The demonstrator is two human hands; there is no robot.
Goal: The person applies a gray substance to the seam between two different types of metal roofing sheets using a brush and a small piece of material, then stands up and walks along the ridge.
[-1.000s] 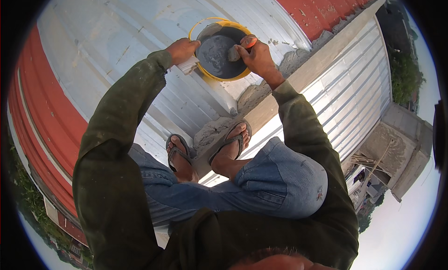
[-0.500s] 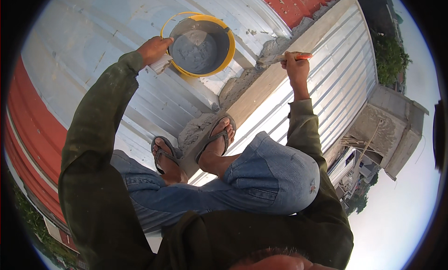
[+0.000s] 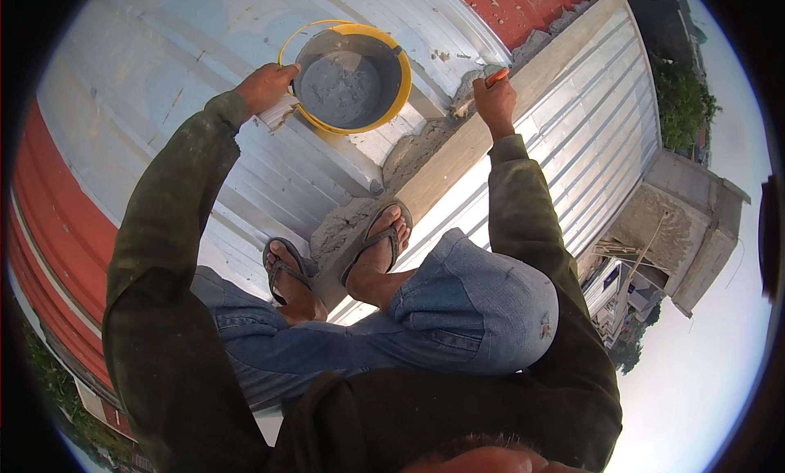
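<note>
My left hand (image 3: pixel 268 87) is closed at the left rim of a yellow bucket (image 3: pixel 401 93), by its raised handle. A pale, ribbed flat piece (image 3: pixel 280 112) sticks out below that hand; I cannot tell what it is. Wet grey paste (image 3: pixel 339 85) lies inside the bucket. My right hand (image 3: pixel 495 109) grips a paintbrush by its orange handle (image 3: pixel 497 76). The brush's head is mostly hidden by the hand, low over the rough grey mortar strip (image 3: pixel 425 146) along the concrete ledge (image 3: pixel 458 154).
Ribbed silver roofing (image 3: pixel 147 89) spreads to the left, with red sheets (image 3: pixel 61 228) beyond. My sandalled feet (image 3: pixel 383 236) stand by the ledge and mortar. Past the ledge, light ribbed metal (image 3: pixel 589 105) slopes away towards a concrete structure (image 3: pixel 670 228) and open air.
My right hand has moved slightly left and turned, so the brush handle now points up and the brush's head is mostly behind the hand. My left hand stays at the bucket.
</note>
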